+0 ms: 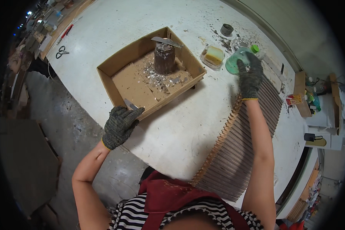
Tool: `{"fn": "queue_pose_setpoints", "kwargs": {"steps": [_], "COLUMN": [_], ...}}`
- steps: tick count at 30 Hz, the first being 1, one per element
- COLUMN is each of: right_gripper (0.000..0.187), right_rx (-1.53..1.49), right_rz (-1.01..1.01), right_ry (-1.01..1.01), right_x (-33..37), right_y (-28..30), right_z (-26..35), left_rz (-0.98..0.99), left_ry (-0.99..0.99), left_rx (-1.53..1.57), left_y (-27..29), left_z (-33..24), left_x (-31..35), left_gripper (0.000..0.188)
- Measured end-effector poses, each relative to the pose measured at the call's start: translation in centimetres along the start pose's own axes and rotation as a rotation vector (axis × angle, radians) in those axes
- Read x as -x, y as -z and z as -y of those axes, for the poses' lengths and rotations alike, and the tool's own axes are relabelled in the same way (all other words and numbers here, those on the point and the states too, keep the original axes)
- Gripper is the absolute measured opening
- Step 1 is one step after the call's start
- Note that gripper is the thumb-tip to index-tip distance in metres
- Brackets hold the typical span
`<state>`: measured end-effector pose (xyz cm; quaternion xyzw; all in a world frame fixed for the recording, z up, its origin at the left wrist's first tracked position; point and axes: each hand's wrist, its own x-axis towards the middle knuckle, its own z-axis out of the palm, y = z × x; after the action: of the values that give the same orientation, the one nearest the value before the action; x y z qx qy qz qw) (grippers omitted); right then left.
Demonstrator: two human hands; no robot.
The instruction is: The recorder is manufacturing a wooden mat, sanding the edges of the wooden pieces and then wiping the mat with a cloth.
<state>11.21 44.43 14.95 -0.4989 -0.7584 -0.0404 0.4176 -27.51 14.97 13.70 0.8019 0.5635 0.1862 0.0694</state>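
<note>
My left hand (120,126), in a dark grey knitted glove, is closed over the near left corner of a shallow cardboard box (128,46). Beside its fingers, inside the box, a grey blade (130,104) shows; whether the hand touches it I cannot tell. In the box stands a dark brown cup-shaped block (164,61) with a knife (165,41) lying across its top. White and grey crumbs surround the block. My right hand (250,76), gloved alike, is closed on a greenish clear bottle (234,61) with a bright green cap. The fingers partly hide the bottle.
Below my right forearm lies a row of dark thin strips (234,153) with a tan ragged edge. A clear tub (212,57) with yellowish content and a small dark ring (226,29) stand farther back. Scissors (62,52) and a red-handled tool (67,31) lie far left.
</note>
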Motion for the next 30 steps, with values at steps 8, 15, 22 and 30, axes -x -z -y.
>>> {"fn": "queue_pose_setpoints", "kwargs": {"steps": [8, 15, 22, 30], "right_gripper": [0.038, 0.058, 0.06, 0.062], "right_rx": [-0.14, 0.297, 0.391, 0.287], "right_rz": [0.298, 0.655, 0.793, 0.691], "right_ry": [0.397, 0.072, 0.129, 0.079], "right_x": [-3.3, -6.2, -4.7, -4.8], "right_y": [-3.8, -7.2, -10.9, -8.6], "right_z": [11.8, 3.4, 0.5, 1.1], "left_rz": [0.002, -0.026, -0.075, -0.1], "left_ry": [0.003, 0.045, 0.051, 0.044], "left_rx": [0.024, -0.006, -0.028, -0.015], "left_y": [0.4, -0.2, -1.2, -2.0], "left_z": [0.1, -0.3, 0.7, 1.1], "left_x": [-0.3, -0.5, -1.7, -2.8], "left_gripper": [0.056, 0.057, 0.055, 0.052]}}
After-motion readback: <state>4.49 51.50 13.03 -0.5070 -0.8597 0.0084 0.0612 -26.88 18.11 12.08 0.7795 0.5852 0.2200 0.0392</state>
